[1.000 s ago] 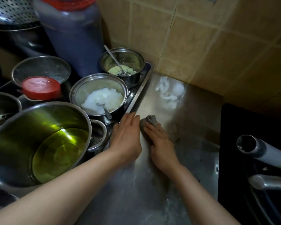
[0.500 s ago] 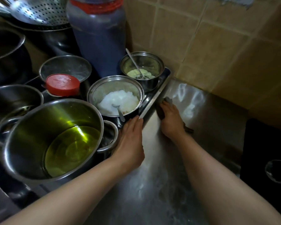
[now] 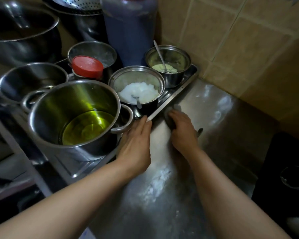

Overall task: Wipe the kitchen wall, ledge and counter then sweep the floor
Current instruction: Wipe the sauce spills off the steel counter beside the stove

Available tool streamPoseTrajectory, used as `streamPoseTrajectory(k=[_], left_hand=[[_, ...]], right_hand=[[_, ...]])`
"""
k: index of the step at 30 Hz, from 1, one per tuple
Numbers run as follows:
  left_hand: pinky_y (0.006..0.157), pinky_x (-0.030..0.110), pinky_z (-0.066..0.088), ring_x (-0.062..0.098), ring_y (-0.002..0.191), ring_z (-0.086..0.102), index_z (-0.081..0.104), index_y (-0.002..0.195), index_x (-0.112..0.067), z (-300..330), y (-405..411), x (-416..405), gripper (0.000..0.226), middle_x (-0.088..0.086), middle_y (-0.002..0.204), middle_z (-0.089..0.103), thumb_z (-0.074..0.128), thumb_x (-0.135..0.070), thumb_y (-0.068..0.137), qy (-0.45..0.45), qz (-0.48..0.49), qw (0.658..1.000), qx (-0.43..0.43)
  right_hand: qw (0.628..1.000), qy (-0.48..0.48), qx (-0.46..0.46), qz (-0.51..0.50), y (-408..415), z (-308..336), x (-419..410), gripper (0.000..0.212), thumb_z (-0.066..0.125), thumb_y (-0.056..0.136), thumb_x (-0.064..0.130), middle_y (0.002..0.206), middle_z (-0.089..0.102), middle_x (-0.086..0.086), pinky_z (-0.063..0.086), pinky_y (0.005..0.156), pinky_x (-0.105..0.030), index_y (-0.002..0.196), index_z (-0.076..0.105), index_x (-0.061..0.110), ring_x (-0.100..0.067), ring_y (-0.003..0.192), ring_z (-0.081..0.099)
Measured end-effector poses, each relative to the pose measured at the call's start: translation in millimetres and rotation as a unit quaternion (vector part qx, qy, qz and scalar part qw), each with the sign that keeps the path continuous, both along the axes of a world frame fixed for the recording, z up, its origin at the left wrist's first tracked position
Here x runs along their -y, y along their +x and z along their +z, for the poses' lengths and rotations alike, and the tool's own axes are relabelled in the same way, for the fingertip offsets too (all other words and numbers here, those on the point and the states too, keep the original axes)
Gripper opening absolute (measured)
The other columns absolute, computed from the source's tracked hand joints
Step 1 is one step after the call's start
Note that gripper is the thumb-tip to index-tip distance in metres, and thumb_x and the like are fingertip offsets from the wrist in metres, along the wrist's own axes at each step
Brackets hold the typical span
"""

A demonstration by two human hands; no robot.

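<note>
My right hand (image 3: 184,131) presses a grey cloth (image 3: 174,108) onto the steel counter (image 3: 214,152), right beside the edge of a metal tray (image 3: 179,91); most of the cloth is hidden under the fingers. My left hand (image 3: 136,145) lies flat with straight fingers against the tray's near edge, by the handle of the oil pot. White smears and powder mark the counter in front of and behind the cloth. The tan tiled wall (image 3: 240,49) rises behind the counter.
The tray holds a big pot of yellow oil (image 3: 76,116), a pot of white fat with a spoon (image 3: 138,90), a small pot of yellowish paste (image 3: 168,64), a red-lidded jar (image 3: 87,66) and a dark bottle (image 3: 129,31). A black stove (image 3: 283,169) sits at right.
My right hand with the cloth slid forward along the tray edge from beside my left hand, then drew back slightly. The left hand stayed on the tray's edge.
</note>
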State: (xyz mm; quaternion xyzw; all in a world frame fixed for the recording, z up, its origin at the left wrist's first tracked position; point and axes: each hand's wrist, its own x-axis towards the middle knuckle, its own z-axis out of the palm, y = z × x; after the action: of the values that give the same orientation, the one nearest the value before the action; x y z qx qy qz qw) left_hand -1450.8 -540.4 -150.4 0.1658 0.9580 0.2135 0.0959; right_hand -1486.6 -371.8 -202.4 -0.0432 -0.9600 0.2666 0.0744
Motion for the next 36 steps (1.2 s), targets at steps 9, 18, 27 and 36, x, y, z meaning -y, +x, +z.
streamPoseTrajectory(k=[9,18,27,36], left_hand=[[0.116,0.036,0.020,0.016,0.145,0.005,0.008,0.149,-0.016,-1,19,31,0.084,-0.003,0.158,-0.003,0.055,-0.008,0.080,-0.013,-0.013,1.000,0.010],[0.116,0.041,0.010,0.020,0.145,-0.009,0.007,0.148,-0.019,2,35,31,0.079,-0.002,0.157,-0.014,0.053,-0.010,0.085,-0.054,-0.003,0.998,0.008],[0.117,0.038,0.005,0.016,0.145,-0.011,0.003,0.150,-0.018,4,50,11,0.075,-0.003,0.157,-0.012,0.049,-0.013,0.090,-0.044,-0.048,0.997,0.032],[0.118,0.037,0.007,0.017,0.146,-0.008,0.006,0.150,-0.018,-3,70,-19,0.073,0.000,0.158,-0.008,0.047,-0.008,0.090,-0.027,-0.089,0.995,0.037]], right_hand=[[0.989,-0.043,-0.046,0.131,66,-9,57,0.043,0.039,0.085,0.015,0.128,0.061,-0.004,0.019,0.115,-0.020,0.117,0.067,0.009,-0.013,0.127,0.044],[0.998,0.051,0.047,0.007,58,-1,13,0.061,0.037,0.088,0.001,0.153,0.029,0.009,0.008,0.119,-0.035,0.142,0.040,0.030,-0.021,0.144,0.019],[0.998,0.055,0.024,0.034,124,2,4,0.059,0.023,0.084,0.017,0.147,0.040,0.003,0.012,0.115,-0.028,0.137,0.049,0.021,-0.020,0.140,0.030],[0.996,0.048,0.036,-0.065,171,-1,10,0.066,0.015,0.080,0.022,0.148,0.039,0.002,0.012,0.114,-0.026,0.139,0.046,0.019,-0.022,0.142,0.024]])
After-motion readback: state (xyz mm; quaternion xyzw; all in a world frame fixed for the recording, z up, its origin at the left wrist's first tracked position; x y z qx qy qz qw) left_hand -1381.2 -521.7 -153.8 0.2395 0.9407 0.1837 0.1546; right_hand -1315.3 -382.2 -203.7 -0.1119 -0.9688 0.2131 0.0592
